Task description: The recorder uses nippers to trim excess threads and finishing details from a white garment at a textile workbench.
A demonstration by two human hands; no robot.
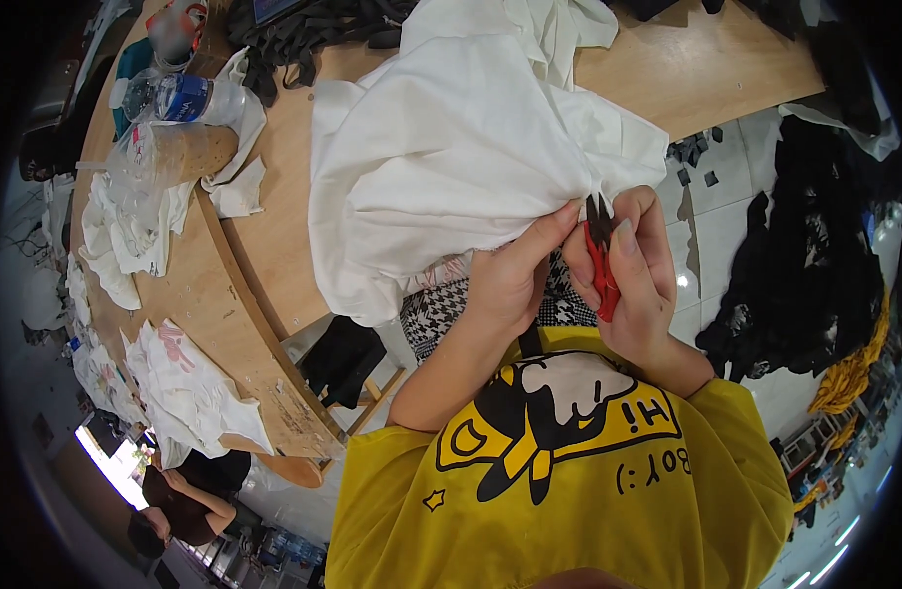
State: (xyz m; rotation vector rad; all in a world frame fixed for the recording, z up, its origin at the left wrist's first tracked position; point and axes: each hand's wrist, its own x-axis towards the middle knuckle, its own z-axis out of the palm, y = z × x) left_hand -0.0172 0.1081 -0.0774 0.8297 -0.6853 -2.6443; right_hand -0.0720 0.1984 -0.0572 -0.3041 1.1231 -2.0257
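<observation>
A large white cloth garment [441, 147] is spread and bunched over the wooden table and hangs down over its near edge toward my lap. My left hand [515, 275] pinches the garment's near edge between thumb and fingers. Closed around red-handled thread snips [602, 263], my right hand [642, 270] is right beside the left one. The snips' dark blades point away from me and meet the cloth edge; whether they are cutting a thread cannot be made out. Part of the fabric by the right fingers is hidden behind them.
On the wooden table [696, 69] are a water bottle [191, 98], a plastic cup of brown drink [201, 152] and dark strips [323, 34]. White printed pieces [191, 378] lie at left. Black cloth [785, 255] is heaped on the right floor. Another person [191, 501] is at lower left.
</observation>
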